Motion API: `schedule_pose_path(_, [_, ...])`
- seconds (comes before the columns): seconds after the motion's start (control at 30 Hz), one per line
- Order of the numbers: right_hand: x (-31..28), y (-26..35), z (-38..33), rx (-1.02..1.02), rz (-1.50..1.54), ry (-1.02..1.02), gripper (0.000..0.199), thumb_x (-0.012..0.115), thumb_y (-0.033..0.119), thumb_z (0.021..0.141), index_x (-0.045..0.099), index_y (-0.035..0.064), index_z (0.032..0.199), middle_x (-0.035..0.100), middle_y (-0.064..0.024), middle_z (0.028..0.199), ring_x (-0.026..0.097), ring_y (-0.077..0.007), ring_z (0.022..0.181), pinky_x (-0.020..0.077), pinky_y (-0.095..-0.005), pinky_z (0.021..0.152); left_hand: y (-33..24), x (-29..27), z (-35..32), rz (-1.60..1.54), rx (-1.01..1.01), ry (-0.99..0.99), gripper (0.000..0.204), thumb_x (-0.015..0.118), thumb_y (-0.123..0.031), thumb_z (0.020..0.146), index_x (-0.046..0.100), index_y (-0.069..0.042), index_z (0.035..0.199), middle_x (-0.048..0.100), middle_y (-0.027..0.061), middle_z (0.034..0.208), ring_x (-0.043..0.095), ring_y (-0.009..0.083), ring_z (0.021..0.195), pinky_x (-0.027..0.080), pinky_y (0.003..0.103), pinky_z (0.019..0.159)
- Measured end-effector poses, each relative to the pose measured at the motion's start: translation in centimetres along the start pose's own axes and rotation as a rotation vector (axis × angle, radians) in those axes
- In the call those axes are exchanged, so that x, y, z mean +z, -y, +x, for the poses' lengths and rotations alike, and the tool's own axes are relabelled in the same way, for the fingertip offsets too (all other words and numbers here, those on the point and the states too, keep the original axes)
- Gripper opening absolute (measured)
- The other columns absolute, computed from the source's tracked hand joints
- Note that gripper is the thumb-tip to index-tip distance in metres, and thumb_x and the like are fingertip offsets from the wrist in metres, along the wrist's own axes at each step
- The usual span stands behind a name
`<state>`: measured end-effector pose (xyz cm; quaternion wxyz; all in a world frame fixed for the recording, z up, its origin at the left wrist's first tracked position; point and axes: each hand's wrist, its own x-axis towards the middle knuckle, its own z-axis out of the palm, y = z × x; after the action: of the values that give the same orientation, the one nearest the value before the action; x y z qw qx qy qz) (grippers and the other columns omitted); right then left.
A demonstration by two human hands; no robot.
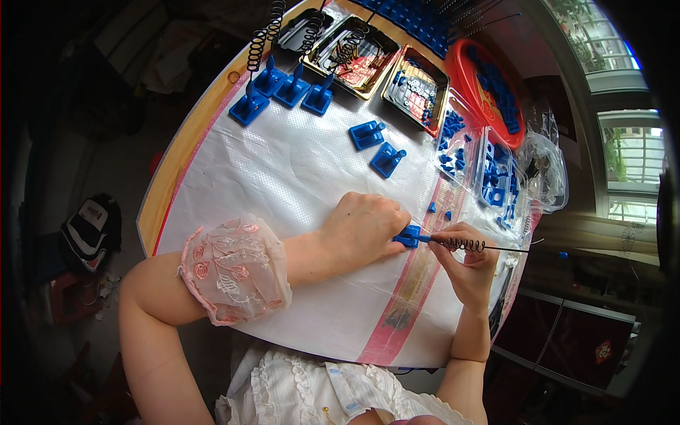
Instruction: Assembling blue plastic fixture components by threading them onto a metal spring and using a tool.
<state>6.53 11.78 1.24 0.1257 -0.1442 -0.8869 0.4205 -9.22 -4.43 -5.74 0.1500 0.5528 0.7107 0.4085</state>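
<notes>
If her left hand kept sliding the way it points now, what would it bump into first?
The left hand, holding a small blue plastic piece, points toward the right hand. It would likely meet that hand's fingers and the coiled spring on its thin rod first.

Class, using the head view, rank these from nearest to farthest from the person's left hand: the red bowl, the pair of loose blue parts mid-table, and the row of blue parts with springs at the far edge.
From the left hand:
1. Pair of loose blue parts, mid-table, just beyond the hand.
2. Row of blue parts with springs, far edge, to the left.
3. Red bowl, far right corner.
</notes>
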Motion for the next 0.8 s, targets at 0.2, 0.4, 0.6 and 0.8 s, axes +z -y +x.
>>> schedule_pose_path(0.2, [0.00, -0.06, -0.04, 0.003, 0.008, 0.000, 0.018, 0.082, -0.008, 0.082, 0.081, 0.0003, 0.099, 0.074, -0.0046, 0.089, 0.064, -0.0082, 0.074, 0.0462, -0.0224, 0.063, 0.07, 0.08, 0.04, 0.002, -0.001, 0.006, 0.027, 0.085, -0.031, 0.082, 0.079, -0.010, 0.098, 0.072, 0.0090, 0.087, 0.073, 0.0298, 0.084, 0.057, 0.043, 0.073])
schedule_pose_path(0.4, [0.03, -0.09, -0.09, 0.015, 0.014, -0.005, 0.018, 0.082, -0.008, 0.083, 0.081, 0.0004, 0.099, 0.074, -0.0043, 0.089, 0.064, -0.0077, 0.074, 0.0463, -0.0220, 0.064, 0.02, 0.01, 0.01, 0.007, 0.002, 0.006, 0.028, 0.085, -0.031, 0.082, 0.078, -0.010, 0.098, 0.072, 0.0091, 0.087, 0.073, 0.0300, 0.085, 0.057, 0.043, 0.073])
schedule_pose_path(0.6, [0.01, -0.06, -0.06, 0.012, 0.008, -0.001, 0.018, 0.082, -0.007, 0.083, 0.081, 0.0004, 0.099, 0.074, -0.0039, 0.089, 0.064, -0.0075, 0.074, 0.0463, -0.0218, 0.064, 0.04, 0.03, 0.05, 0.008, -0.008, 0.022, 0.028, 0.086, -0.031, 0.082, 0.078, -0.010, 0.098, 0.072, 0.0092, 0.088, 0.073, 0.0303, 0.086, 0.058, 0.043, 0.074])
schedule_pose_path(0.8, [-0.02, 0.07, -0.03, 0.012, 0.004, 0.004, 0.017, 0.082, -0.007, 0.084, 0.081, 0.0002, 0.099, 0.074, -0.0037, 0.089, 0.064, -0.0073, 0.074, 0.0457, -0.0217, 0.064, -0.06, -0.12, 0.08, 0.008, -0.012, 0.024, 0.028, 0.085, -0.031, 0.082, 0.078, -0.010, 0.098, 0.072, 0.0090, 0.088, 0.073, 0.0303, 0.085, 0.058, 0.043, 0.074])
